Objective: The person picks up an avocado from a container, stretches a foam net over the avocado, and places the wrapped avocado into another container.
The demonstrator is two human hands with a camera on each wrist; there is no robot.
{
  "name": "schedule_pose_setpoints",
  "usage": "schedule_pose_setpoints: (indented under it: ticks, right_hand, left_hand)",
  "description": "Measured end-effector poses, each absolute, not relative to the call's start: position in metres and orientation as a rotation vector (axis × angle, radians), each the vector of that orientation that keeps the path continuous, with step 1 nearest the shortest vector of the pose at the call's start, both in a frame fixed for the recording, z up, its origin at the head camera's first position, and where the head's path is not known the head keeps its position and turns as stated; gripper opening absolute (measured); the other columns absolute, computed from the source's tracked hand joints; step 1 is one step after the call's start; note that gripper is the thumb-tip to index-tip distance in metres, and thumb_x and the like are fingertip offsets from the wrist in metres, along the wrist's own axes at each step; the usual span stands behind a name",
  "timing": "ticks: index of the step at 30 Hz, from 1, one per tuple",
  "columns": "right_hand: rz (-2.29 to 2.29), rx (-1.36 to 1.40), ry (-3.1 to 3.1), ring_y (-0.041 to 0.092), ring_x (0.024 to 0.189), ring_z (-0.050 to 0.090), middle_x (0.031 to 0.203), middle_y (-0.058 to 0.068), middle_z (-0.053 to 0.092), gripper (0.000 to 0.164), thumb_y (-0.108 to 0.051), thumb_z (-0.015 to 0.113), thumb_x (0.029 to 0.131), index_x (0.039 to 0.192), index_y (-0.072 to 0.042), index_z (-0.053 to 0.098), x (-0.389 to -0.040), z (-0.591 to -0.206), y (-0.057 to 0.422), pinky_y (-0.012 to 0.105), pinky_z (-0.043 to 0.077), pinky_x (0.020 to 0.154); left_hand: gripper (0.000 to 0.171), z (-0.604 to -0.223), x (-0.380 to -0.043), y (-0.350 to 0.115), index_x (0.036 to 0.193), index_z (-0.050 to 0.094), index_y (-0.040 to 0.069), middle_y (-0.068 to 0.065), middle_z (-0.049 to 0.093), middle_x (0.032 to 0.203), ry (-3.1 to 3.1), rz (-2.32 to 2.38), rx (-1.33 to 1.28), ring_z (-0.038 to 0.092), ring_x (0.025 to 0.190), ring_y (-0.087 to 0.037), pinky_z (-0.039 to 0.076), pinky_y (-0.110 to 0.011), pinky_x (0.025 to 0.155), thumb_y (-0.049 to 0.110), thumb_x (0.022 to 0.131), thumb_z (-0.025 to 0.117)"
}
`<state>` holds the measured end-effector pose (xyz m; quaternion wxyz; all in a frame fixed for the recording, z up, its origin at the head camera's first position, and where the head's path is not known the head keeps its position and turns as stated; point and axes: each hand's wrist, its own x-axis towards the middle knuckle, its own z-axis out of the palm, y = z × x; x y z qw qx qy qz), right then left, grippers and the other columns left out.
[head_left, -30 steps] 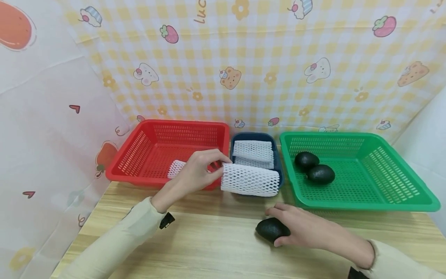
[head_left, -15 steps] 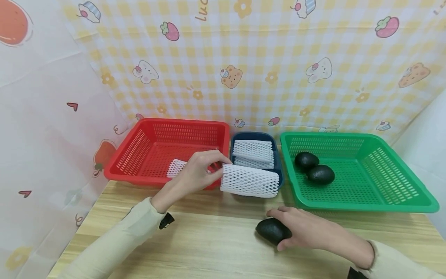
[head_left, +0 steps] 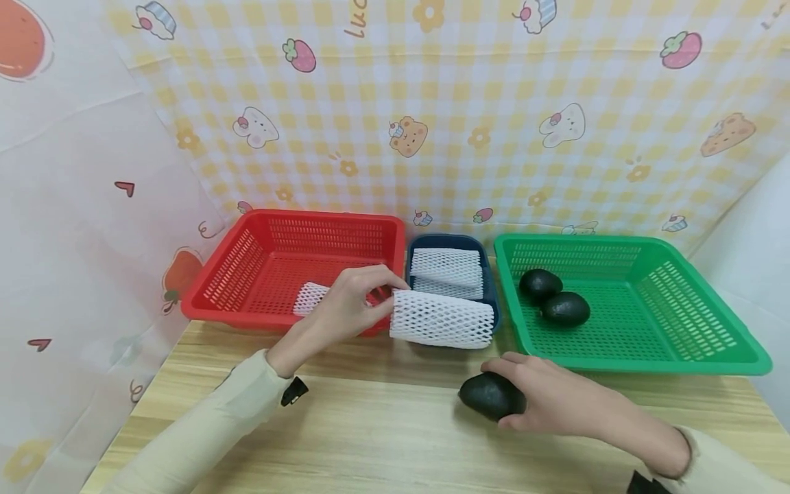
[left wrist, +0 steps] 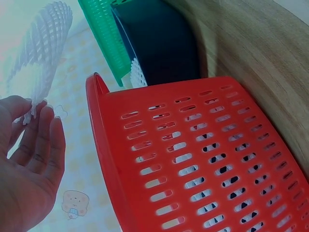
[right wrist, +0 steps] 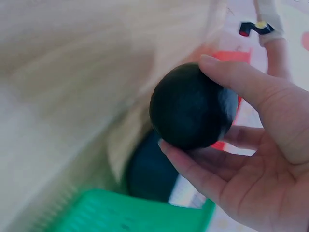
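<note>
In the head view my left hand pinches one end of a white foam net sleeve, which extends sideways over the front of the dark blue tray. The left wrist view shows thumb and fingertips on the end of that sleeve. My right hand grips a dark avocado over the table, in front of the tray. Seen from the right wrist, thumb and fingers curl round the avocado. More white net sleeves lie in the blue tray.
A red basket stands at the left, with a white netted piece partly hidden behind my left hand. At the right is a green basket holding two avocados. A patterned cloth hangs behind the wooden table.
The right hand has moved slightly right and back toward the baskets, carrying the avocado. My left hand and its net sleeve stay nearly in place.
</note>
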<state>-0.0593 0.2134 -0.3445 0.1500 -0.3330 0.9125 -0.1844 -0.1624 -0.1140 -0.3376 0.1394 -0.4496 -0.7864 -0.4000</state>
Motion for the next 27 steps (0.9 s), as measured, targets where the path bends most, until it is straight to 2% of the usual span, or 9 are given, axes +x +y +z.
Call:
schedule_pose_setpoints:
  ticks: [3, 7, 12, 16, 22, 27]
  right_hand:
    - [-0.528, -0.968, 2.62, 0.011, 0.092, 0.06, 0.111, -0.008, 0.06, 0.063, -0.037, 0.089, 0.079, 0.13, -0.013, 0.062, -0.06, -0.33, 0.217, 0.034, 0.054, 0.073]
    - [-0.525, -1.02, 2.668, 0.011, 0.094, 0.063, 0.117, -0.005, 0.062, 0.064, -0.039, 0.088, 0.08, 0.133, -0.013, 0.062, -0.062, -0.308, 0.225, 0.033, 0.056, 0.072]
    - [-0.518, -1.045, 2.784, 0.018, 0.1, 0.064, 0.122, 0.002, 0.063, 0.066, -0.035, 0.09, 0.079, 0.133, -0.013, 0.061, -0.069, -0.289, 0.239, 0.035, 0.056, 0.071]
    - [-0.506, -1.023, 2.834, 0.024, 0.105, 0.063, 0.125, 0.004, 0.063, 0.068, -0.035, 0.091, 0.078, 0.134, -0.012, 0.061, -0.078, -0.283, 0.25, 0.036, 0.056, 0.072]
    - [-0.514, -1.01, 2.868, 0.023, 0.1, 0.064, 0.124, 0.008, 0.062, 0.069, -0.028, 0.092, 0.076, 0.134, -0.008, 0.06, -0.091, -0.284, 0.264, 0.033, 0.056, 0.069]
    - [-0.481, -1.003, 2.922, 0.028, 0.102, 0.065, 0.126, 0.014, 0.063, 0.07, -0.025, 0.093, 0.075, 0.134, -0.006, 0.06, -0.098, -0.287, 0.272, 0.036, 0.057, 0.071]
  left_hand:
    - [0.027, -0.337, -0.162, -0.114, 0.106, 0.074, 0.005, -0.002, 0.071, 0.099, -2.274, -1.168, -1.293, 0.062, 0.081, -0.01, 0.058, -0.03, 0.068, -0.009, 0.083, 0.077]
    - [0.028, -0.337, -0.162, -0.114, 0.106, 0.074, 0.006, -0.001, 0.071, 0.099, -2.276, -1.184, -1.284, 0.062, 0.081, -0.009, 0.057, -0.027, 0.068, -0.009, 0.083, 0.076]
    - [0.028, -0.337, -0.162, -0.114, 0.107, 0.074, 0.006, -0.001, 0.071, 0.1, -2.274, -1.2, -1.284, 0.062, 0.081, -0.01, 0.058, -0.029, 0.068, -0.008, 0.083, 0.077]
    - [0.027, -0.338, -0.161, -0.114, 0.107, 0.073, 0.004, -0.002, 0.071, 0.099, -2.267, -1.202, -1.283, 0.063, 0.08, -0.01, 0.058, -0.029, 0.068, -0.007, 0.083, 0.078]
    - [0.026, -0.339, -0.162, -0.113, 0.104, 0.073, 0.004, -0.001, 0.07, 0.096, -2.243, -1.184, -1.28, 0.062, 0.079, -0.009, 0.056, -0.025, 0.067, -0.01, 0.083, 0.075]
    - [0.026, -0.339, -0.162, -0.113, 0.104, 0.073, 0.004, -0.001, 0.07, 0.095, -2.231, -1.194, -1.294, 0.062, 0.079, -0.009, 0.057, -0.026, 0.066, -0.011, 0.083, 0.074]
